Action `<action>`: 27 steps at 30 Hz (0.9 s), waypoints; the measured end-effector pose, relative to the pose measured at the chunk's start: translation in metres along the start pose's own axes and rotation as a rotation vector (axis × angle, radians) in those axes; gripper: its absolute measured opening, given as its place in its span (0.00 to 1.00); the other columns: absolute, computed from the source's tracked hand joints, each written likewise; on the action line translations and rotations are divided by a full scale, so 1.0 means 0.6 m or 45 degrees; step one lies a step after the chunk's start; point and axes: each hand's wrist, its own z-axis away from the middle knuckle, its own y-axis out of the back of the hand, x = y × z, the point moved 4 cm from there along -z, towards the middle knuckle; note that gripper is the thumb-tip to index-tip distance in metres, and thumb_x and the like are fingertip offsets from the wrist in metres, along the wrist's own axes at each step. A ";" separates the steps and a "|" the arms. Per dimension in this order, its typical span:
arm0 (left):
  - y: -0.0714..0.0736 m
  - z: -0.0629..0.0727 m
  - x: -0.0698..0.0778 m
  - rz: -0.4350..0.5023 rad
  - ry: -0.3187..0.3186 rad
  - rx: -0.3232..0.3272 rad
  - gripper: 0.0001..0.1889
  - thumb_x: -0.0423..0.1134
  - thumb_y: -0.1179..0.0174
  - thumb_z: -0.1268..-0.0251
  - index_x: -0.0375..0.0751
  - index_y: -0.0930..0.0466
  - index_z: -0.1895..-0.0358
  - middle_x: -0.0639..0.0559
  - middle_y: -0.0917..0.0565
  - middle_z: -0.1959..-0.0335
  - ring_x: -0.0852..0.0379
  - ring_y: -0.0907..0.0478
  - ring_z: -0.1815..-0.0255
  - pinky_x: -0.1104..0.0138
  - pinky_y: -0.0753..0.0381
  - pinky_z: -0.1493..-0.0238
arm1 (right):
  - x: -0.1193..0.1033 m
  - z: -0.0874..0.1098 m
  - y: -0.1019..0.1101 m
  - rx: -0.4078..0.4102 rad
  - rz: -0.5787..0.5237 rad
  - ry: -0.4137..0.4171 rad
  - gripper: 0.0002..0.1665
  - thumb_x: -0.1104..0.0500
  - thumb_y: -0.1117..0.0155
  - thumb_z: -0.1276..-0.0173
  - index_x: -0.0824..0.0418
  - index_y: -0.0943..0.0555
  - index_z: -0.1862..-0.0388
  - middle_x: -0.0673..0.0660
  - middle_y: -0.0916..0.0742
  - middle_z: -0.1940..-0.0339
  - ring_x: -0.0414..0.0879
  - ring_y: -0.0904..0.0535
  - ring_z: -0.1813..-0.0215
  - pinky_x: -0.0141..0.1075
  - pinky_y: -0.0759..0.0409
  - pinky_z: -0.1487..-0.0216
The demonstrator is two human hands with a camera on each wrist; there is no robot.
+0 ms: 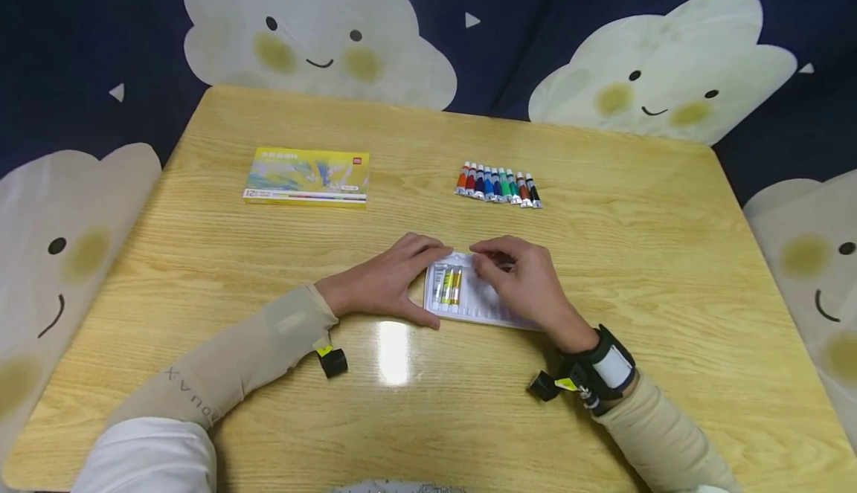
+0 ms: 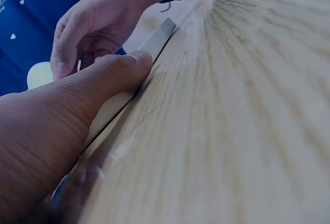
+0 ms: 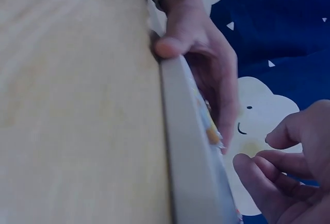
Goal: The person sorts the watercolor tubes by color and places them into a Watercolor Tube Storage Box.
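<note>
A white plastic tray lies on the table in the head view. Several narrow slots run across it, and 3 paint tubes, whitish, lemon yellow and orange-yellow, lie side by side at its left end. My left hand grips that end, thumb along the near edge and fingers at the far edge. Over the tray's middle, my right hand has loosely bent fingers. The right wrist view shows a gap between its thumb and fingers, with nothing seen held. This hand hides part of the tray's right half.
Beyond the tray, several paint tubes in orange, red, blue, green, brown and black lie in a row. A yellow printed paint box lies flat at the back left of the wooden table. Dark cloud-patterned cloth hangs behind.
</note>
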 end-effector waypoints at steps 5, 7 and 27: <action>-0.001 0.001 -0.001 0.000 -0.009 0.013 0.61 0.70 0.25 0.52 0.43 0.41 0.18 0.47 0.34 0.23 0.51 0.38 0.24 0.55 0.31 0.22 | 0.001 -0.012 0.010 0.029 -0.028 0.004 0.11 0.60 0.33 0.26 0.61 0.12 0.49 0.57 0.08 0.58 0.45 0.11 0.64 0.28 0.17 0.64; -0.001 0.001 -0.001 -0.002 -0.009 0.013 0.61 0.70 0.25 0.52 0.43 0.42 0.18 0.47 0.34 0.23 0.51 0.38 0.24 0.55 0.31 0.22 | -0.001 -0.019 0.015 0.040 -0.011 0.027 0.11 0.60 0.33 0.27 0.62 0.12 0.50 0.57 0.08 0.59 0.44 0.11 0.64 0.27 0.17 0.63; 0.001 0.002 -0.003 -0.004 -0.010 -0.008 0.60 0.70 0.26 0.51 0.44 0.42 0.18 0.47 0.35 0.23 0.51 0.38 0.24 0.55 0.32 0.22 | 0.009 -0.123 0.047 0.063 0.284 0.213 0.11 0.62 0.28 0.34 0.64 0.11 0.53 0.61 0.09 0.55 0.56 0.11 0.52 0.51 0.14 0.48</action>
